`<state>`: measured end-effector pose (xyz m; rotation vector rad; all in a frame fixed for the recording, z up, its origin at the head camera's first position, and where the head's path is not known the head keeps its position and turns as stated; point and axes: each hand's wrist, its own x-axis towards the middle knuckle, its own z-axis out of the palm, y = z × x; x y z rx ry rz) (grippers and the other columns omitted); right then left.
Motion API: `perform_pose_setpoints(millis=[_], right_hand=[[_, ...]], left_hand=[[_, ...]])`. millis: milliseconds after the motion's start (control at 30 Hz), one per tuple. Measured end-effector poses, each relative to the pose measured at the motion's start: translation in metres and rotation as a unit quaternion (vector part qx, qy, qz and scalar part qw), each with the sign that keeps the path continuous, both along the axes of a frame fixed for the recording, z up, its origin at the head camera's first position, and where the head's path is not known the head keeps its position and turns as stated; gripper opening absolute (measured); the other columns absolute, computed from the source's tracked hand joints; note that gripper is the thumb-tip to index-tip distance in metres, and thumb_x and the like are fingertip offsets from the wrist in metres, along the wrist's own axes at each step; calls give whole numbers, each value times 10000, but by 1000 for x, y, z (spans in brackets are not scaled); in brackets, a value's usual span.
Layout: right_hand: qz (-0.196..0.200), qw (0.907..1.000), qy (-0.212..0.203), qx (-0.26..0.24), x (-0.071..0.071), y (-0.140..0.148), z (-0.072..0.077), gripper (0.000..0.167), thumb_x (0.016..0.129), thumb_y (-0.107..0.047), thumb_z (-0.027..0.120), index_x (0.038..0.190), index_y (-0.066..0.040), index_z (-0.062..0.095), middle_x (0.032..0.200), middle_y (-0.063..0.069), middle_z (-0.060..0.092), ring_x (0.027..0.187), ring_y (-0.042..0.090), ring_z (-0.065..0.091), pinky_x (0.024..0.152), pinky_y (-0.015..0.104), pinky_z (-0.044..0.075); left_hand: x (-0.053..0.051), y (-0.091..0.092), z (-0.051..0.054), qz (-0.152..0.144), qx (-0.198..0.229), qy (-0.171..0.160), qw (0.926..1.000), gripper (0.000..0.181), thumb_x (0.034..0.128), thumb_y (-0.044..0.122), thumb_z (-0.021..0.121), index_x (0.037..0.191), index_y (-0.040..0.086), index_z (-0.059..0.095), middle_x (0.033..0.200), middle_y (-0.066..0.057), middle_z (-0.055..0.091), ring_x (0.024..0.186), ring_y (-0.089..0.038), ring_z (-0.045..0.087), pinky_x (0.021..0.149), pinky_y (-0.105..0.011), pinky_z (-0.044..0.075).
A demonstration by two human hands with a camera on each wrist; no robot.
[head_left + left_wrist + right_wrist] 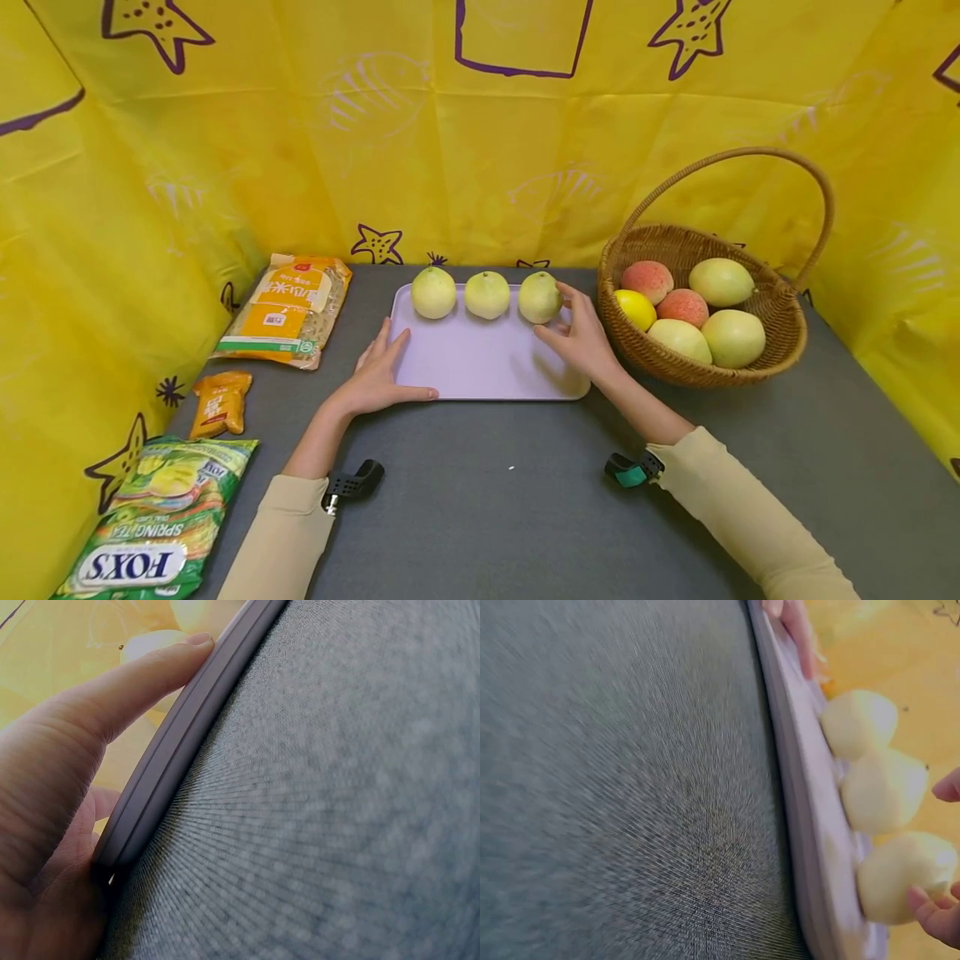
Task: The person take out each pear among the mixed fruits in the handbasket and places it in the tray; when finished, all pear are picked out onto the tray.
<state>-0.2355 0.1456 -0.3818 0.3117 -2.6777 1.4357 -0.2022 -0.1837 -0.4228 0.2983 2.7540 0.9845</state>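
Your right grip (pixel 585 337) is wide at the right fruit (pixel 540 297), fingertips against its right side, thumb standing off to the near side with a gap showing in the right wrist view; that fruit sits on the lilac tray (pixel 480 358), at the far right, in a row with the middle fruit (pixel 487 296) and the left fruit (pixel 432 293), all 3 pale green; your left grip (pixel 377 379) is spread wide too, fingers along the tray's left end, thumb tip touching its near rim; just right of you, the wicker basket (pixel 652 358) carries 2 peaches (pixel 683 308), 1 lemon (pixel 634 310) and 3 more pale green fruits (pixel 733 338); over on the left of the grey bench (pixel 480 500), from far to near, lie an orange-and-clear packet (pixel 285 308), a small orange packet (pixel 221 404) and a green FOX'S bag (pixel 161 517); yellow cloth (pixel 480 167) hangs behind.
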Motion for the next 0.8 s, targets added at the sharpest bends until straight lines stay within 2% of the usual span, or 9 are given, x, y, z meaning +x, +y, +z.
perform_pose_setpoints(millis=[200,467,600,800], right_hand=[[456,9990,8,-41,20,7,14,738,886,-179,718,1492,-60,314,1488,150,328,1328,300,364,970,464,467],[982,9944,360,120,44,21,34,671,905,-158,699,1478,-90,356,1488,96,358,1309,278,396,956,471,474],[1105,9925,500,180,55,31,48,642,899,-118,706,1455,-97,386,1466,77,398,1269,268,442,929,465,492],[1069,9910,781,195,64,47,65,599,898,-77,700,1430,-82,424,1432,84,441,1206,276,514,878,421,524]], left_hand=[[0,-1,0,-7,-42,-12,10000,1214,696,600,796,1567,70,137,1601,-172,-181,1431,-490,-42,1087,-684,72],[0,-1,0,0,-23,-83,10000,1219,695,607,793,1569,75,129,1601,-156,-194,1429,-494,-49,1080,-694,68],[-1,-1,0,13,-10,-113,9999,1220,694,609,793,1570,82,127,1601,-153,-195,1428,-495,-48,1077,-698,72],[-2,-1,-1,29,-7,-132,9999,1223,693,617,789,1572,90,123,1602,-144,-200,1429,-493,-51,1073,-704,75]])
